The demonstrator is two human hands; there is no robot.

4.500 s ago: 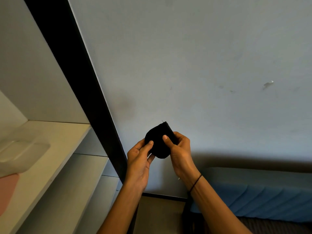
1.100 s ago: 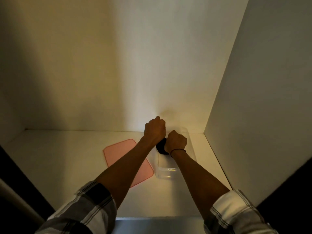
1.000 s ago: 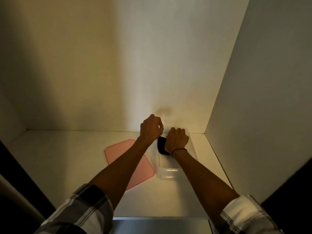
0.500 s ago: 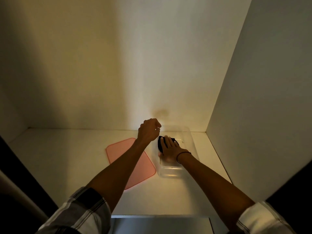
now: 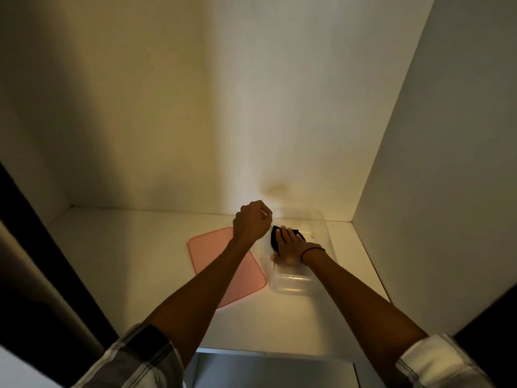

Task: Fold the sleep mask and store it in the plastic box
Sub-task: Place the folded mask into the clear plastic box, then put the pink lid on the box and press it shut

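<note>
Pressing sleep mask flat, right hand, left hand clenched, white shelf, plastic box

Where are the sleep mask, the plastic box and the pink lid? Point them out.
sleep mask (image 5: 274,238): head view, black fabric left of the fingers.
plastic box (image 5: 291,285): head view, clear near wall.
pink lid (image 5: 221,264): head view, flat middle.

A pink lid lies flat on the white shelf (a deep cupboard bay with pale walls), and below the shelf's front edge sits what may be a grey panel.
</note>
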